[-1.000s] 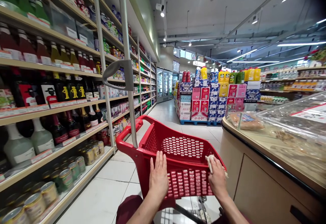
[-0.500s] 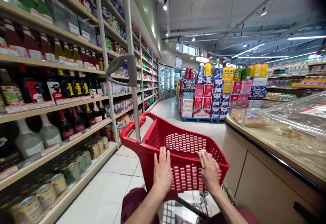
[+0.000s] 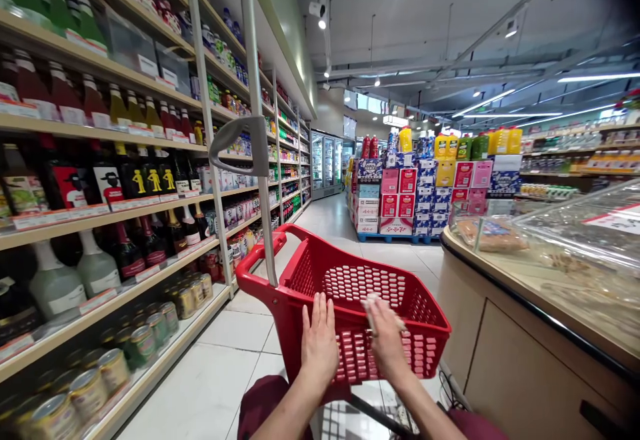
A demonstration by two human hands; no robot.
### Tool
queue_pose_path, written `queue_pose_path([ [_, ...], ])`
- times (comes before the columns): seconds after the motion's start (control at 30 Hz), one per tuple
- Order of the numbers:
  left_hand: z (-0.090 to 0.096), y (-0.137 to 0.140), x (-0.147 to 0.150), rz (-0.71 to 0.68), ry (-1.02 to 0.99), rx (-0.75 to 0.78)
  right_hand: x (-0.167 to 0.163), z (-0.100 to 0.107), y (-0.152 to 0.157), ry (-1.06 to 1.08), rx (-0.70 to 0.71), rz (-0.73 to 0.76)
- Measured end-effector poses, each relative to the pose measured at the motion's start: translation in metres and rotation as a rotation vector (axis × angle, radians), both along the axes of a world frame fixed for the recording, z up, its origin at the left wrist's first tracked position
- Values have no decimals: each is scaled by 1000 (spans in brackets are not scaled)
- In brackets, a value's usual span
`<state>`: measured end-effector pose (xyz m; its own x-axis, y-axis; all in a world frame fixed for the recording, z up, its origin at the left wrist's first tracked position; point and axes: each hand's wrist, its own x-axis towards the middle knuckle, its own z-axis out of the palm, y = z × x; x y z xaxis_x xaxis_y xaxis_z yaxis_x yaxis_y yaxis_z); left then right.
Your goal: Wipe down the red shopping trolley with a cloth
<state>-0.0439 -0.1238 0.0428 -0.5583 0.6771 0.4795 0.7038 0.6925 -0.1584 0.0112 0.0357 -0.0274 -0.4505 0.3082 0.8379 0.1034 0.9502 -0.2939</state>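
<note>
A red plastic shopping cart basket (image 3: 345,260) with lattice sides stands sideways in front of me. My left hand (image 3: 320,337) lies flat against its near side, fingers stretched upward to the rim. Farther right along that side, my right hand (image 3: 387,337) presses a pale cloth (image 3: 371,303) on the rim; the cloth shows past the fingertips and is partly hidden under the hand. A grey metal pole with a grey loop handle (image 3: 260,147) rises from the cart's handle end at the left.
Shelves of bottles and cans (image 3: 150,197) line the left side. A glass-topped counter (image 3: 520,307) with packaged food stands close on the right. Beyond the cart are stacked drink cartons (image 3: 400,193) on a blue pallet. White floor tiles (image 3: 230,340) show beside the cart.
My right hand has slid left along the cart's rim with the cloth. My left hand stays in place against the basket side. The view has shifted slightly.
</note>
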Motion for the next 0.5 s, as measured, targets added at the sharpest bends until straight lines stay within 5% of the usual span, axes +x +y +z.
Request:
queue_pose_path([
  [0.13, 3, -4, -2, -13, 25, -38, -19, 10, -36, -28, 50, 168],
  [0.37, 3, -2, 0, -15, -15, -10, 20, -11, 31, 59, -64, -96],
  [0.5, 3, -4, -1, -34, 10, -13, -7, 3, -18, 25, 18, 48],
])
